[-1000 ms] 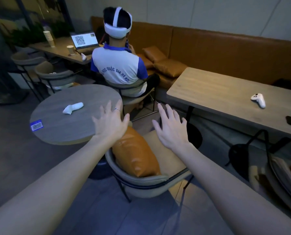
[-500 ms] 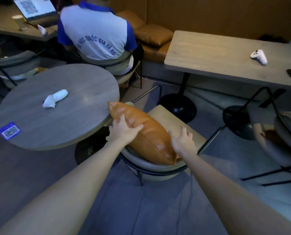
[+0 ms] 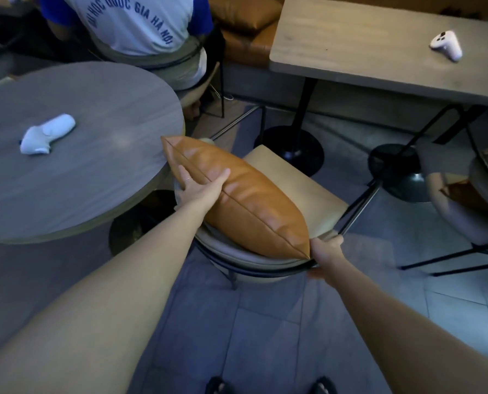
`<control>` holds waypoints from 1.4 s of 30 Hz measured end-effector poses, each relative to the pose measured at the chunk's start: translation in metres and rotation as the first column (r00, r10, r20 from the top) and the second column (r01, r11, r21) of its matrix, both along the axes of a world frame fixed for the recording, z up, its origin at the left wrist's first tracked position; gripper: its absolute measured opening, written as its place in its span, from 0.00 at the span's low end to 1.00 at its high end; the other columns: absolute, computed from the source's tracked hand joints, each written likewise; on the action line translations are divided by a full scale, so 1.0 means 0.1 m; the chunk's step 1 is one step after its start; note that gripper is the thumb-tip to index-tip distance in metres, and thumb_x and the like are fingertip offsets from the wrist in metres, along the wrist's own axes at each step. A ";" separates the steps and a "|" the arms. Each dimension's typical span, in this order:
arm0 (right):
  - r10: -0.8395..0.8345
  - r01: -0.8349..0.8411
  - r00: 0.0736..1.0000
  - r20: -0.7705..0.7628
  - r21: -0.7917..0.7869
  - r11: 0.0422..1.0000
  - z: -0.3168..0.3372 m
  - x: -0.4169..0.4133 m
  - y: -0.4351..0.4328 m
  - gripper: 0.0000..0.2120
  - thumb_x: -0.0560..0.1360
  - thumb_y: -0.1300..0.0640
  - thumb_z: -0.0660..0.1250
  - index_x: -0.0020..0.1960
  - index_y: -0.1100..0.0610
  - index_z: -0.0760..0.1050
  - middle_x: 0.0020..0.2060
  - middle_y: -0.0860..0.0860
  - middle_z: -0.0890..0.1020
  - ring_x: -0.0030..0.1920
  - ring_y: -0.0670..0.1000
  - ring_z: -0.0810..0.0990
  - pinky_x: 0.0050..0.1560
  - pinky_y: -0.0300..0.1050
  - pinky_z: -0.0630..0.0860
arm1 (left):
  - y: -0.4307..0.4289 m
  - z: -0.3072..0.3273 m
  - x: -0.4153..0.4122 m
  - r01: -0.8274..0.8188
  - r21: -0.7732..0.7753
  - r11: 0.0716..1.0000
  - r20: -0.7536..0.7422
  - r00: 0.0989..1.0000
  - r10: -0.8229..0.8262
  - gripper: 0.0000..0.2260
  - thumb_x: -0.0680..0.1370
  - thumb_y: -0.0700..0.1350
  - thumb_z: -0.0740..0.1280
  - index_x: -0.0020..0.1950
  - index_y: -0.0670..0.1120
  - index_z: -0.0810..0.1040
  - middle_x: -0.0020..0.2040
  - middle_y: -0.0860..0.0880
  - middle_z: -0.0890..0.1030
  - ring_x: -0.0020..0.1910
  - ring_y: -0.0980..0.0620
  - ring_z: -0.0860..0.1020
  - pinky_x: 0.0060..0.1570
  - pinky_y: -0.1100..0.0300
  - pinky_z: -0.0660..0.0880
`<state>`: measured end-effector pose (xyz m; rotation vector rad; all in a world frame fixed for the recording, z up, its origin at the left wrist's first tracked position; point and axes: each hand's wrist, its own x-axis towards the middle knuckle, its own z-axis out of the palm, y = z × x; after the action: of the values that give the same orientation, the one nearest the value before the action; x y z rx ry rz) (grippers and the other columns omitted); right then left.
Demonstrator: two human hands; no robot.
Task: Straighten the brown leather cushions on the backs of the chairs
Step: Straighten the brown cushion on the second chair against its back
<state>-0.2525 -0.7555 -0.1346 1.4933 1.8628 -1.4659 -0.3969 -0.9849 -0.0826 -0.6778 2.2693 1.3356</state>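
Observation:
A brown leather cushion point(image 3: 245, 194) stands on its long edge along the curved back of a grey chair point(image 3: 254, 261), seam facing up. My left hand point(image 3: 200, 186) grips the cushion's upper left part, thumb on the front face and fingers behind. My right hand point(image 3: 326, 248) holds the cushion's lower right corner at the end of the chair's backrest rail; its fingers are partly hidden behind the corner. The tan seat pad point(image 3: 299, 191) shows beyond the cushion.
A round grey table point(image 3: 81, 194) with a white controller point(image 3: 46, 135) sits close on the left, touching the cushion's far corner. A person point(image 3: 143, 27) sits in a chair ahead. A rectangular table point(image 3: 379, 46) with another controller point(image 3: 447, 45) stands right, and another chair point(image 3: 470, 194) at far right.
Both hands went from hovering open above the chair to gripping the cushion. The cushion has been lifted onto its edge and my right hand slid out to its right corner.

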 end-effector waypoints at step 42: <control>-0.299 0.403 0.814 -0.498 0.113 0.908 -0.32 0.00 1.16 0.29 0.82 0.47 0.62 0.80 0.43 0.58 0.75 0.54 0.72 0.72 0.62 0.71 0.69 0.60 0.70 | 1.74 -0.22 0.11 -0.336 0.334 0.881 -0.065 0.924 0.377 0.51 0.66 0.66 0.78 0.82 0.57 0.56 0.76 0.46 0.72 0.72 0.40 0.72 0.71 0.39 0.70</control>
<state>-0.2523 -0.6396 -0.1668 1.7832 2.1553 -2.0082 -0.3864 -0.8109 -0.1043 -0.9500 2.0120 1.9206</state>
